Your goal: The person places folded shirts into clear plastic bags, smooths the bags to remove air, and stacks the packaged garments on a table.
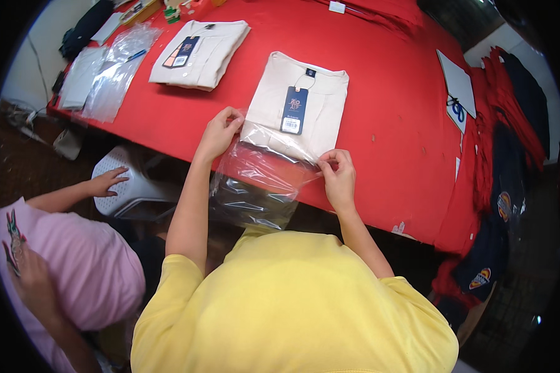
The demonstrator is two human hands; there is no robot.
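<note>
A folded beige shirt (pixel 322 102) with a navy hang tag (pixel 294 110) lies on the red table in front of me. A clear plastic bag (pixel 264 177) covers its near end, and the rest of the bag droops over the table's edge toward me. My left hand (pixel 220 133) pinches the bag's edge at the shirt's left side. At the near right corner of the shirt, my right hand (pixel 338 177) pinches the other side of the bag. Further left on the table rests a second folded beige shirt (pixel 214 59), also tagged.
Clear plastic bags (pixel 115 78) and a pen (pixel 137 55) lie at the table's left end. Blue-handled scissors (pixel 457 109) rest by a white board (pixel 455 81) at right. Dark and red garments (pixel 510 124) hang beyond. A person in pink (pixel 74 267) sits left, one hand on a white stool (pixel 121 180).
</note>
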